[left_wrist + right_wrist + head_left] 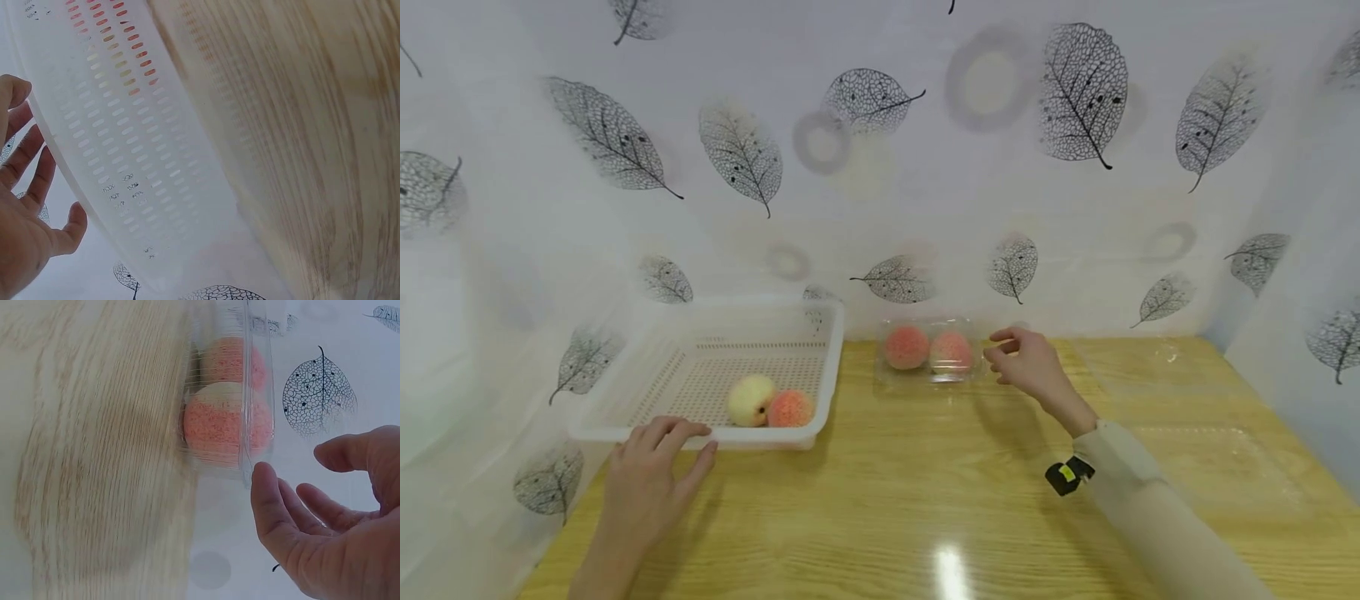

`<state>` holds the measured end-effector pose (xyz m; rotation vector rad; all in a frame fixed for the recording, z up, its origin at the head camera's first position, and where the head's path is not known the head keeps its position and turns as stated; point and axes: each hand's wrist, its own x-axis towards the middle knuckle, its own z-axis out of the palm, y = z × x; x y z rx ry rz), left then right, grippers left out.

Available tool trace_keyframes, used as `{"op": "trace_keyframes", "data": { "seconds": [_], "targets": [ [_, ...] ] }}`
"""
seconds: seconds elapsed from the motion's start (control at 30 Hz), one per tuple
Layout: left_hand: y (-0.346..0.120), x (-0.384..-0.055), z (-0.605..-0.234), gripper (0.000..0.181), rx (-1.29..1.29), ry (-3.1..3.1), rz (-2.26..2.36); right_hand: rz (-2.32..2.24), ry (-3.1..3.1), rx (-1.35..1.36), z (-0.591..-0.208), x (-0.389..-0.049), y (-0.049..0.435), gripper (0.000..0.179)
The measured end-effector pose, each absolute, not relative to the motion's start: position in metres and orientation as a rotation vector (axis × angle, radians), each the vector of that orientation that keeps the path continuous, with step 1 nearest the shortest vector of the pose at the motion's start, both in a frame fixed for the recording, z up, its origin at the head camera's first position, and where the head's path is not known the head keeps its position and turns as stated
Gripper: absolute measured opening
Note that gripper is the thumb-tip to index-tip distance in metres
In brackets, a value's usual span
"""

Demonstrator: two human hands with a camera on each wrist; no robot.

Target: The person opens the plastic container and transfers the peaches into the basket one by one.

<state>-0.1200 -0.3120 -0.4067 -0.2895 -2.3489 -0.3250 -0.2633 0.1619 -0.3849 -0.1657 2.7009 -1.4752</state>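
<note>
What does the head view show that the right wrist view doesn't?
Only the head view shows the white basket holding two peaches, and the left hand with straight fingers resting on its front rim. Only the right wrist view shows, close up, the clear box's thin wall beside the thumb tip. Both show the right hand, open, next to the clear box, the two peaches inside it, and the wooden table.

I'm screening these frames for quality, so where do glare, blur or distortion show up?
Head view: a glare spot on the table, and wide-angle bending of the backdrop. Left wrist view: the table's wood grain is smeared; the white basket stays fairly sharp. Right wrist view: the grain is blurred; the clear container is readable.
</note>
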Motion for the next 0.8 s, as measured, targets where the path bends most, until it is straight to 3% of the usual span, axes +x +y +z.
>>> {"op": "trace_keyframes", "data": {
  "seconds": [0.37, 0.8],
  "targets": [
    [-0.312, -0.120, -0.406, 0.022, -0.308, -2.325, -0.319, -1.604, 2.501, 0.027, -0.388, -0.281, 0.162, 0.056],
    [-0.312, -0.119, -0.407, 0.021, -0.298, -2.343, -0.342, -1.728, 2.194, 0.076, -0.397, -0.302, 0.165, 0.065]
  ]
}}
